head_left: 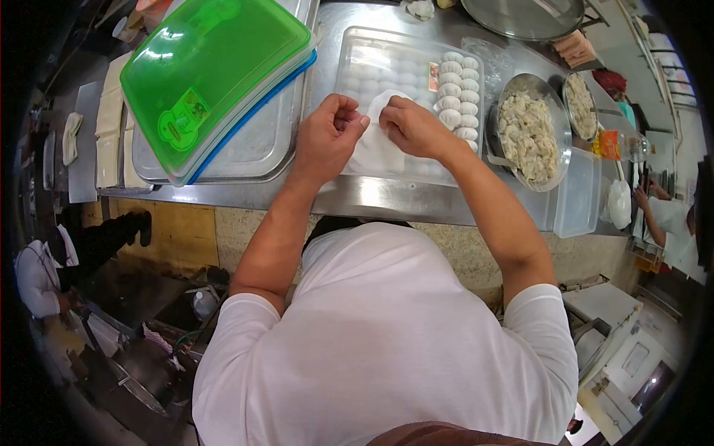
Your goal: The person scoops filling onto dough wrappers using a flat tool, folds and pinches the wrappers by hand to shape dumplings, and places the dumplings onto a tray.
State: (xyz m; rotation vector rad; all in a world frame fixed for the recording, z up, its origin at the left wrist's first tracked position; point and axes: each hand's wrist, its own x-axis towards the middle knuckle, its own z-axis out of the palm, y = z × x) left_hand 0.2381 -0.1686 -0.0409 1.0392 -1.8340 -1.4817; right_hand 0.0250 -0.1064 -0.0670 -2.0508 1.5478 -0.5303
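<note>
My left hand (pixel 331 139) is closed, its fingers curled and its thumb pointing right, at the left edge of a white cloth-like sheet (pixel 378 154). My right hand (pixel 418 128) is also closed, fingertips pinched downward over the sheet's upper right part. Whatever either hand holds is hidden or too small to make out. The sheet lies over a clear plastic tray (pixel 431 173). Rows of round white dumplings (pixel 450 90) show uncovered along the tray's right side. More dumplings show faintly through clear plastic to the left.
Right of the tray stands a metal bowl of pale chopped filling (pixel 526 130), a spatula handle at its rim. Beyond it are a smaller bowl (pixel 580 108) and a clear container (pixel 576 195). Green-lidded boxes (pixel 216 74) rest on a metal tray (pixel 260 160) at left. Other people are at both sides.
</note>
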